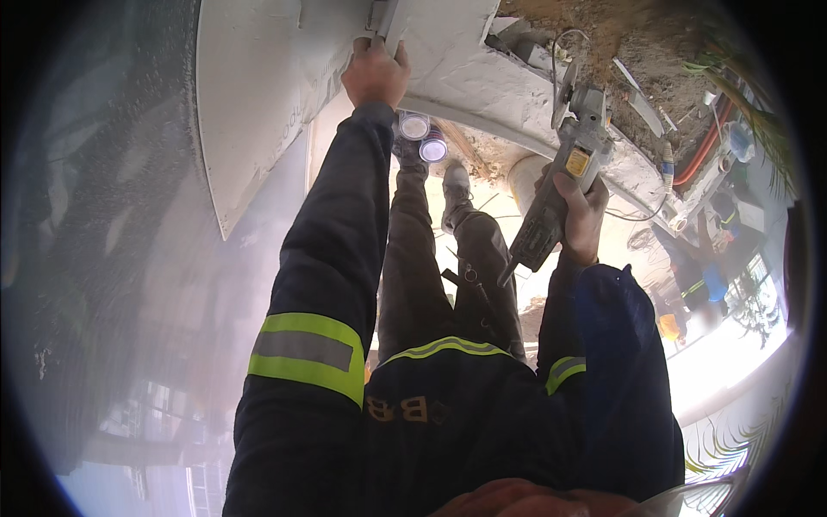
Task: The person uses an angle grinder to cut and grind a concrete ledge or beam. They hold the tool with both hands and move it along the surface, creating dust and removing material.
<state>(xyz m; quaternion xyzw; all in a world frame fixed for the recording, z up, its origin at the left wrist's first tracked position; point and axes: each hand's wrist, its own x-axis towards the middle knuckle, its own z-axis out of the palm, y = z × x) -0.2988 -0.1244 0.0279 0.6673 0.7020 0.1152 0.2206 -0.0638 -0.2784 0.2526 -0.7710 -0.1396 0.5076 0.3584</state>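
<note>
My left hand (376,74) reaches up at the top, its fingers closed round a narrow pale strip (384,23) beside a white panel (245,103). My right hand (582,211) grips a grey angle grinder (540,221) by its body, at the right of centre. The grinder points upward, with its disc (564,95) at the edge of a dusty white ledge (495,125). A cord (624,215) runs near it. Two round tins (414,127) sit past my legs, close to my shoes.
Beyond the ledge lies a dirt trench (642,73) with orange pipe (701,157), offcuts and palm fronds. At the far right are other people in dark clothes with reflective bands (696,286). A glossy, hazy surface (121,258) fills the left side.
</note>
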